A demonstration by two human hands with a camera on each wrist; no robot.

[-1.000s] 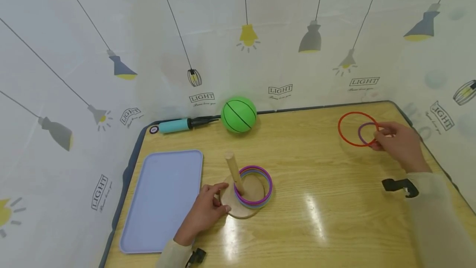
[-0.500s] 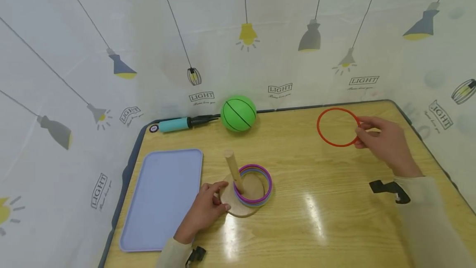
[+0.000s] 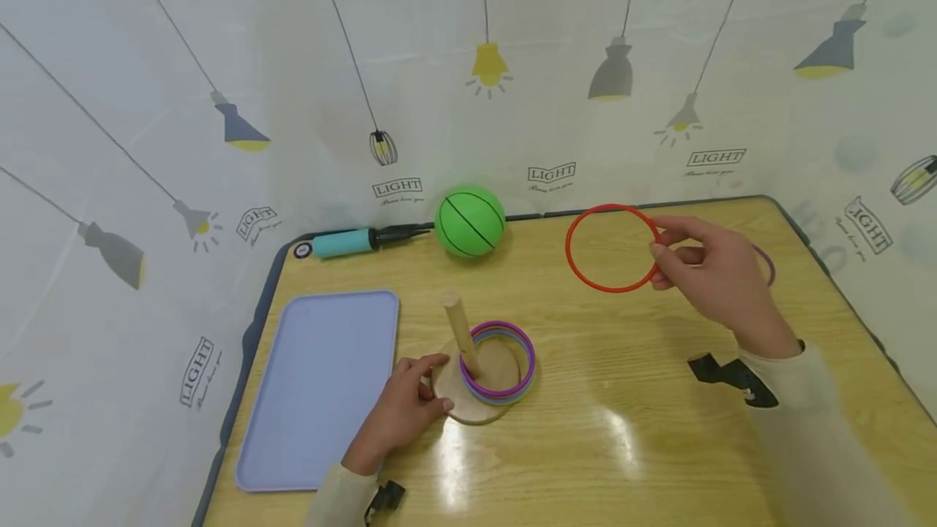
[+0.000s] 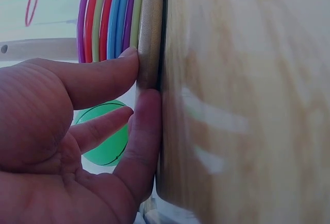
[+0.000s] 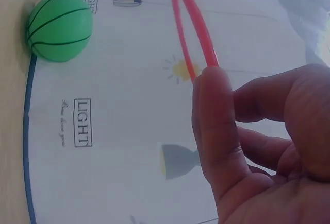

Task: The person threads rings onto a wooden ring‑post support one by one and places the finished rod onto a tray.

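1. Two hands work over the yellow wooden surface (image 3: 629, 397), landmark being the round wooden peg stand (image 3: 476, 385).
2. Right hand (image 3: 706, 271) has carried the thin red plastic ring (image 3: 611, 248) closer to the stand; it hangs raised, right of it, pinched between thumb and fingertips.
3. Left hand (image 3: 406, 413) rests straight fingers against the stand's left edge, steadying the stacked coloured rings (image 3: 499, 362).
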